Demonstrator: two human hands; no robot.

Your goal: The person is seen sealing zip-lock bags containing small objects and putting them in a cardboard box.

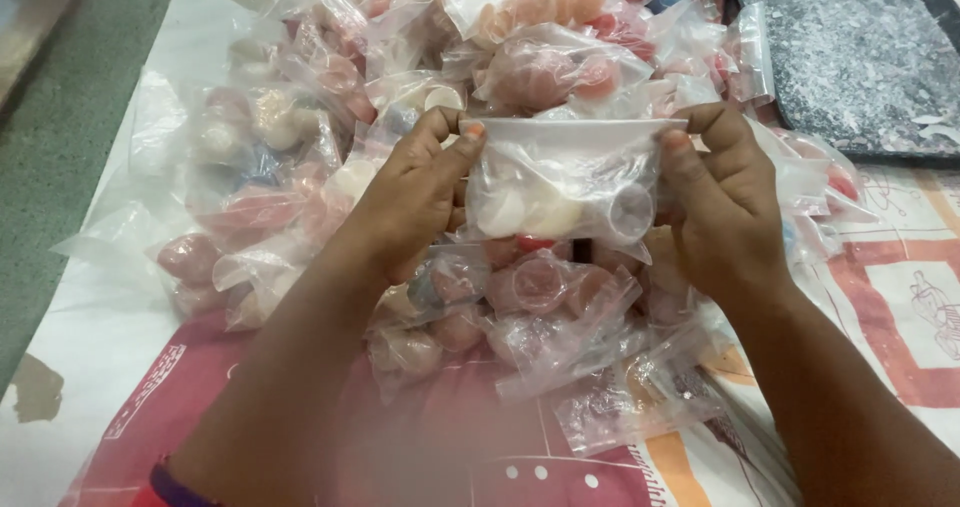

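Two hands hold one small clear plastic zip bag (pixel 565 182) up over the middle of the mat. My left hand (pixel 415 202) pinches its top left corner and my right hand (pixel 720 202) pinches its top right corner, fingers closed tight on the strip. I think I should press all along the top so no gap stays. Inside sit little round cups, white and clear, one red. Under it, a big pile of filled clear bags (pixel 330 157) covers the white and red printed mat (pixel 900 297), toward its far edge.
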